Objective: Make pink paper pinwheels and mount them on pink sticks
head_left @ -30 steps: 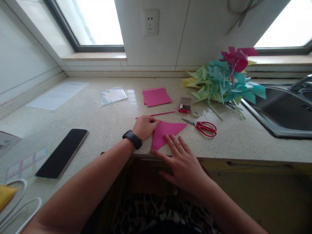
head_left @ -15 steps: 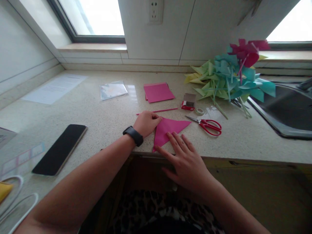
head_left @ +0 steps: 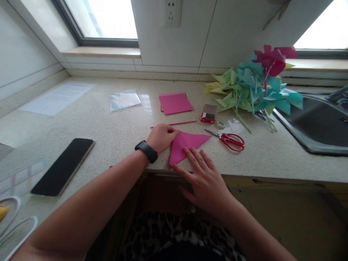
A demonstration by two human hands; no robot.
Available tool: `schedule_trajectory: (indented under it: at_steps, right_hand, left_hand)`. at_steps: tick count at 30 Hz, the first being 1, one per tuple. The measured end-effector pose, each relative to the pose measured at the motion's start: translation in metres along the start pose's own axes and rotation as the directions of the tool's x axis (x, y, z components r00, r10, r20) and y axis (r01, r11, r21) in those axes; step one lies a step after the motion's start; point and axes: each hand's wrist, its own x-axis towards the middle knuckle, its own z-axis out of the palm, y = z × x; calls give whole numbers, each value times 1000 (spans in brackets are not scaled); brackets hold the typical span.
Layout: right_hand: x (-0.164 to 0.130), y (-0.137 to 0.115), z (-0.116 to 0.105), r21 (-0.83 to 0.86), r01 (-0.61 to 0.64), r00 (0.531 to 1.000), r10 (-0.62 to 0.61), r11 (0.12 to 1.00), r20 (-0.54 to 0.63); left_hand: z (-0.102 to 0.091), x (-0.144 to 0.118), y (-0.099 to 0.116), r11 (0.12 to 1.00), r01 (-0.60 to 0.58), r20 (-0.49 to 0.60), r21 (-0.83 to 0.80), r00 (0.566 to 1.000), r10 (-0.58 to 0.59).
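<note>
A folded sheet of pink paper (head_left: 183, 142), roughly triangular, lies on the counter by its front edge. My left hand (head_left: 162, 137), with a dark watch on the wrist, pinches the paper's upper left corner between thumb and fingers. Spread fingers of my right hand (head_left: 202, 170) rest flat on the paper's lower edge, the index finger near its bottom corner. A thin pink stick (head_left: 182, 123) lies just behind the paper, partly hidden by my left hand. Red-handled scissors (head_left: 228, 140) lie to the right, blades towards the paper.
Behind are stacked pink sheets (head_left: 176, 103), a small red box (head_left: 208, 114), a tape roll (head_left: 220, 124) and a clear packet (head_left: 125, 100). Paper pinwheels (head_left: 252, 85) lie at the right beside a sink (head_left: 312, 127). A phone (head_left: 63, 166) and a printed sheet (head_left: 58, 97) lie left.
The view has shifted slightly to the right. Both hands keep nearly the same place on the pink paper, and its fold looks the same.
</note>
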Motion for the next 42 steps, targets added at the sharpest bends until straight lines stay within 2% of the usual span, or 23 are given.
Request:
schedule_trajectory:
  at_steps: [4, 7, 9, 12, 20, 33, 42]
  right_hand:
    - [1, 2, -3, 4, -44, 999, 44, 999, -14]
    - [3, 4, -1, -38, -128, 990, 126, 991, -69]
    - [4, 6, 2, -56, -162, 985, 159, 985, -61]
    - [4, 8, 3, -59, -147, 989, 146, 987, -21]
    - [1, 11, 0, -68, -124, 992, 123, 990, -12]
    - [10, 3, -11, -218, -46, 991, 72, 975, 111]
    - [14, 2, -9, -261, -10, 991, 45, 965, 126]
  left_hand:
    - [0, 0, -1, 1000, -2, 9, -5, 1000, 2]
    - [1, 0, -2, 1000, -4, 15, -2, 1000, 4]
    - [1, 0, -2, 1000, -4, 17, 2, 1000, 4]
    - [1, 0, -2, 1000, -2, 20, 7, 1000, 2]
    - [-1, 0, 0, 1000, 6, 26, 12, 1000, -6]
    - [2, 0, -2, 1000, 1, 3, 2, 1000, -1]
    - [1, -1, 0, 1000, 11, -2, 20, 1000, -11]
